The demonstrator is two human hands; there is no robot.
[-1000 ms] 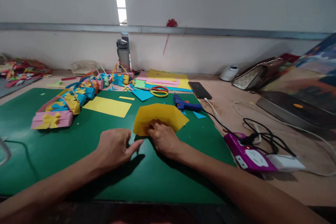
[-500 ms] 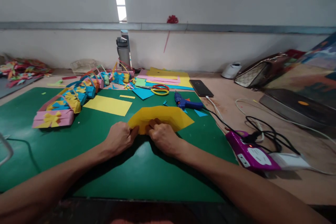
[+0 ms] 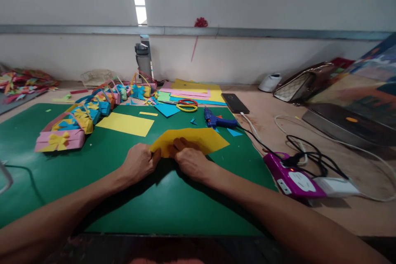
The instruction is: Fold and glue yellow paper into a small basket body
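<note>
A sheet of yellow paper (image 3: 204, 139) with slanted corners is held between my two hands over the green mat (image 3: 154, 206). My left hand (image 3: 140, 161) is closed on its left end, thumb on top. Closer to the middle, my right hand (image 3: 188, 156) has its fingers curled over the near edge and pressed on the paper. Part of that edge is hidden behind the fingers. Just beyond the sheet lie a flat yellow rectangle of paper (image 3: 125, 124) and a blue glue gun (image 3: 219, 121).
Small paper baskets with bows (image 3: 60, 140) line the mat's left side. Scissors (image 3: 187, 107) lie by stacked coloured paper (image 3: 198, 87) at the back. To the right are a phone (image 3: 235, 103), a purple power strip (image 3: 293, 179) and tangled cables (image 3: 312, 156). A bottle (image 3: 143, 60) stands behind.
The far edge of the yellow paper has dipped slightly toward me, showing more of a small blue scrap behind it. Both hands keep their hold. The whole view has shifted a little.
</note>
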